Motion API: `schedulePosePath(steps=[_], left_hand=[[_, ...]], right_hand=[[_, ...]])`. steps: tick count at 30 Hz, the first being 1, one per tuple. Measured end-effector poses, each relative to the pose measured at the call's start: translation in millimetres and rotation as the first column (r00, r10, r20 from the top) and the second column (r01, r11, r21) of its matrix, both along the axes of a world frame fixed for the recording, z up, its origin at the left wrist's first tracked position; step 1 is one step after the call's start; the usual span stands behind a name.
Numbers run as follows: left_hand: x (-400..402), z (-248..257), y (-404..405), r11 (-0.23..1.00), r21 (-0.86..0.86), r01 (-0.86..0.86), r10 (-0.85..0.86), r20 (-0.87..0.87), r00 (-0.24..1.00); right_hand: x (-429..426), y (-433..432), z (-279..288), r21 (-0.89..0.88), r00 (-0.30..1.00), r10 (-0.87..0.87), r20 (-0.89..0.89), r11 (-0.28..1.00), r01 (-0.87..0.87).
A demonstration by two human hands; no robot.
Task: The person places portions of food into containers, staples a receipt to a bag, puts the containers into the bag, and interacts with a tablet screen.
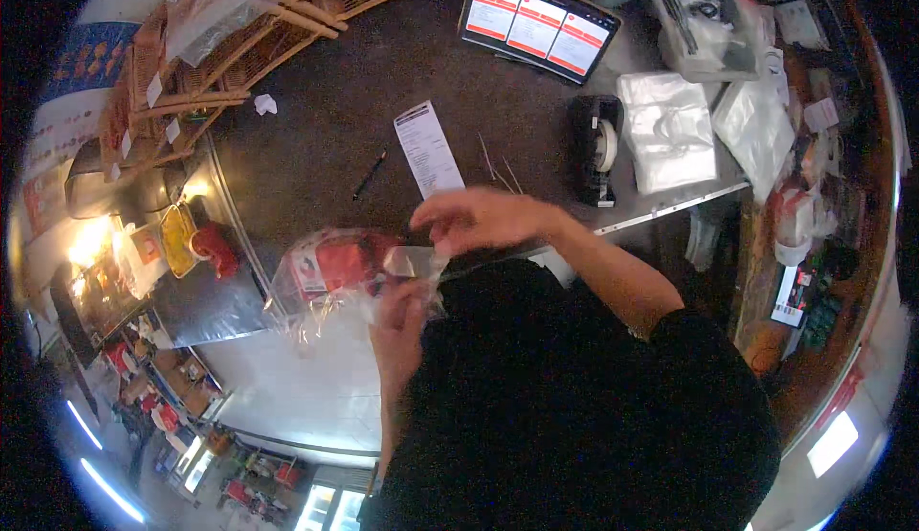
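A clear plastic bag (287,294) with red and white packages (344,262) inside lies close to my body, past the table's near edge. My left hand (402,312) grips the bag's gathered end. My right hand (481,222) is just above and to the right of it, fingers bent and blurred; whether it pinches the plastic cannot be made out. Beyond my right hand lies a printed paper slip (428,147), its lower end next to my fingers. A black pen (370,174) rests left of the slip, and thin wire-like strips (495,165) lie to its right.
A black tape dispenser (596,150) stands right of the strips, beside stacked clear plastic bags (668,132). A tablet (538,25) with a lit screen is at the back. Wicker racks (237,64) and a crumpled paper (266,104) are at the left. A plastic bin (711,42) stands back right.
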State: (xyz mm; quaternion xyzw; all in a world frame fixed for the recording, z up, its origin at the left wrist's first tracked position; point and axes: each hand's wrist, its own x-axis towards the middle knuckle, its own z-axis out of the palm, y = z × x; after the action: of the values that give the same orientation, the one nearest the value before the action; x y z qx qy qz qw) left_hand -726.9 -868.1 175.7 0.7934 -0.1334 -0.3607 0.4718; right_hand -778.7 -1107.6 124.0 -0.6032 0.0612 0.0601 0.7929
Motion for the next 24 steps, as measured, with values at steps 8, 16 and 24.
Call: schedulePosePath(steps=[8, 16, 24], left_hand=[[19, 27, -21, 0.989, 0.04, -0.14, 0.131, 0.177, 0.975], [13, 36, -46, 0.94, -0.133, -0.313, 0.32, 0.036, 0.947], [29, 47, -42, 0.93, 0.194, -0.313, 0.305, 0.071, 0.95]], right_hand=[[-1, 13, 23, -0.031, 0.989, -0.1, -0.106, 0.995, 0.098], [-1, 28, 35, -0.04, 0.957, -0.289, 0.034, 0.956, 0.291], [-8, -13, 42, -0.207, 0.934, -0.355, 0.029, 0.912, 0.353]])
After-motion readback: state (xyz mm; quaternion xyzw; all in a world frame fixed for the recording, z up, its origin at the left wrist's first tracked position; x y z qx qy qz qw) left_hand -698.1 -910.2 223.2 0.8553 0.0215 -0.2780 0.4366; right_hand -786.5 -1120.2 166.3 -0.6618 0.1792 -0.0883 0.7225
